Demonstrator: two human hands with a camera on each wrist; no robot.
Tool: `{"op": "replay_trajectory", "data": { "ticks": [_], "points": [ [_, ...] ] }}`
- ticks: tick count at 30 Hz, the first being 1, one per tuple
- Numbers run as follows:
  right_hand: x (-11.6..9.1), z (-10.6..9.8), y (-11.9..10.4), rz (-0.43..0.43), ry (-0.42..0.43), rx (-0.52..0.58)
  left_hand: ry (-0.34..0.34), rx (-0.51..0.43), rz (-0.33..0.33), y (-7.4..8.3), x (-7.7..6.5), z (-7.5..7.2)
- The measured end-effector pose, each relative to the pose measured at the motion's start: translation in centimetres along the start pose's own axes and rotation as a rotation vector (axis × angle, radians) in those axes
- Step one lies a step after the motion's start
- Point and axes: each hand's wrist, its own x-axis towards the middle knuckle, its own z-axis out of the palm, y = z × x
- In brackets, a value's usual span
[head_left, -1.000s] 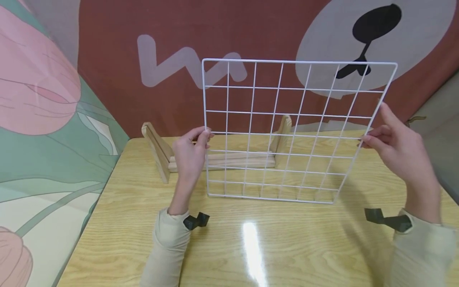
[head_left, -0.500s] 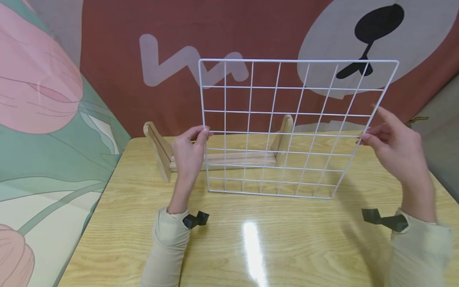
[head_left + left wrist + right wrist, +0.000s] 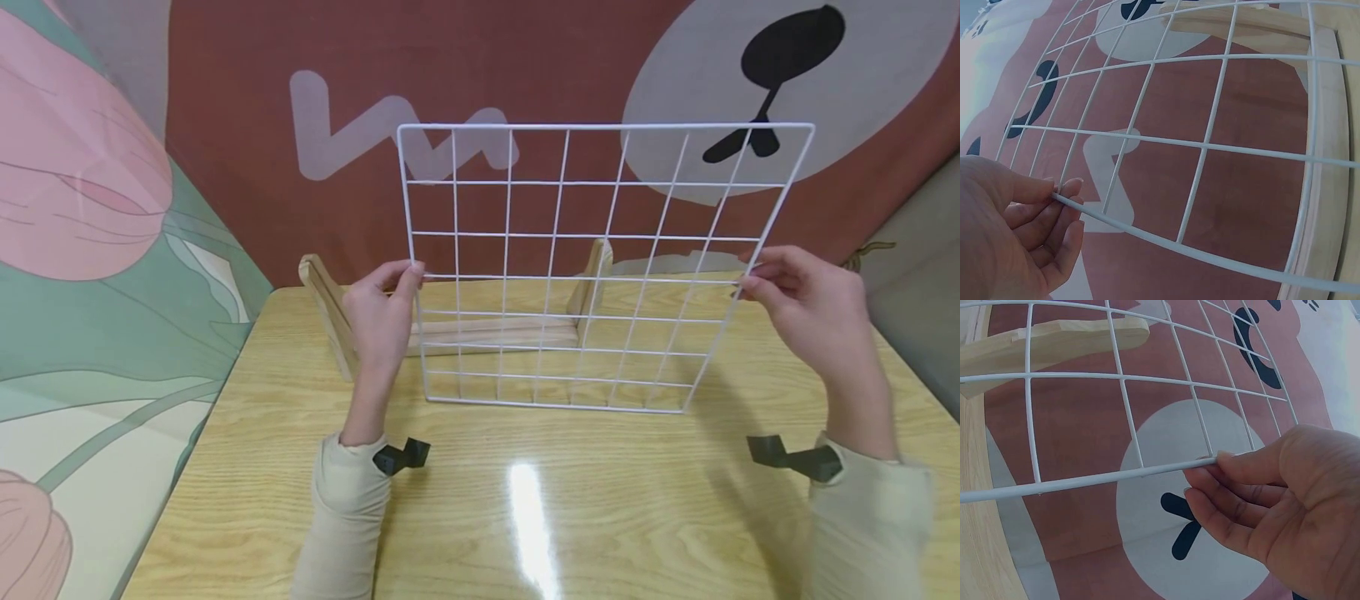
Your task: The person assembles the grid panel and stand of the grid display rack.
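A white wire grid panel [image 3: 556, 182] is held up at a tilt above the table, its top edge against the backdrop in the head view. My left hand [image 3: 381, 321] pinches its left side rod between thumb and fingers, as the left wrist view also shows. On the opposite side, my right hand [image 3: 813, 312] pinches the right side rod with thumb and fingertips. Behind the panel stands a wooden rack [image 3: 495, 332] with two upright end pieces joined by low bars. Part of the rack is seen through the mesh, and my left hand covers some of its left side.
The wood-grain table [image 3: 465, 517] runs under everything, with a bright light reflection at its front. A red printed cloth [image 3: 225, 125] hangs behind the table, and a floral cloth [image 3: 90, 333] hangs at the left. Black straps sit on both sleeves.
Both hands have shifted the grid panel slightly to the left, and its lower edge has risen a little. My right index finger, earlier extended along the rod, is now drawn in. The rack stays put.
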Motion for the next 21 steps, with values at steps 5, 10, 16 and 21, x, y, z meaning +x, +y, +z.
{"op": "replay_trajectory", "data": {
  "ticks": [5,10,16,21],
  "points": [
    [0.04,0.17,-0.02,0.027,-0.016,-0.005,-0.006,0.009,-0.003,-0.11,0.06,-0.12],
    [0.05,0.18,-0.04,0.046,-0.027,-0.013,-0.049,0.029,-0.007,-0.25,0.11,-0.25],
    [0.02,0.18,0.06,0.057,-0.050,-0.025,-0.093,0.086,-0.022,-0.10,0.17,-0.33],
    [0.09,0.19,0.00,0.040,-0.048,-0.023,-0.112,0.118,-0.020,0.04,0.19,-0.48]
  ]
}}
